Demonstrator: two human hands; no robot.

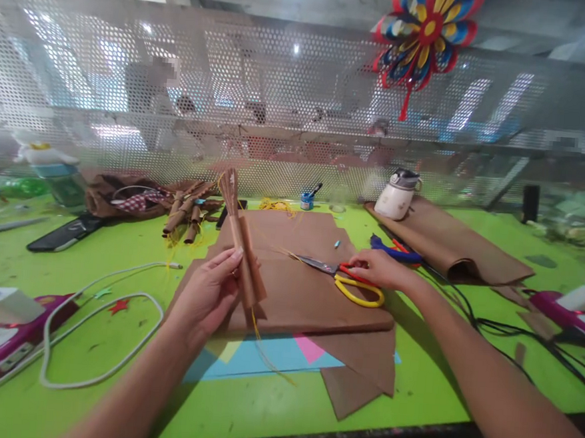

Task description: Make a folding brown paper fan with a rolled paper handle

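Observation:
Upright and slightly tilted, a narrow bundle of folded brown paper (247, 259) with a fanned top is pinched in my left hand (218, 284). Yellow string (255, 323) is tied on it and trails down over the blue paper. Over the stack of brown paper sheets (306, 307), my right hand (376, 268) has its fingers closed on the red handle of a pair of scissors (319, 265). Their other handle is yellow, and the blades point left toward the bundle. Another thread runs near the blade tips.
Similar paper bundles (187, 212) and a phone (66, 233) lie to the left. A white cable (151, 302) loops beside a purple power strip (18, 343). Behind my right hand are blue-handled pliers (395, 251); a white bottle (397, 196) stands on folded brown paper (461, 241).

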